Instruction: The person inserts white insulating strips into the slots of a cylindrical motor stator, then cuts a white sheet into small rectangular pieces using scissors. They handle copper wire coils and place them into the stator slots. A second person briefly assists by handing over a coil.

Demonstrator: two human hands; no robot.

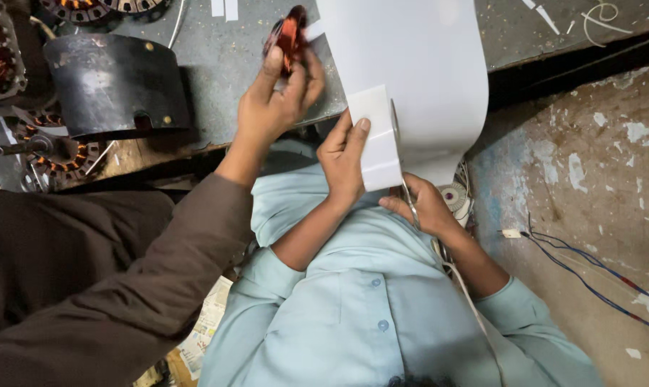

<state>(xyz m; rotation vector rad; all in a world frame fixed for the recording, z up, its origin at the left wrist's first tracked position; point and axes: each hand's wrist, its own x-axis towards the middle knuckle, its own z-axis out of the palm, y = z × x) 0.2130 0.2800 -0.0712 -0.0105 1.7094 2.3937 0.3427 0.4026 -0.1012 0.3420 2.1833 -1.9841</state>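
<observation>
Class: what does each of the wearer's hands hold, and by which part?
Left hand pinches the white sheet at its folded lower edge; right hand holds scissors by the handles.

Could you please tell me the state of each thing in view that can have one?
left hand: closed on the folded paper
right hand: gripping the scissors
scissors: blades mostly hidden, opening unclear
white sheet: curved, hanging off the bench
copper coil: held up by a co-worker's hand
black metal cover: lying on the bench

Light blue buttoned shirt [382, 301] — sleeves rolled up.
</observation>
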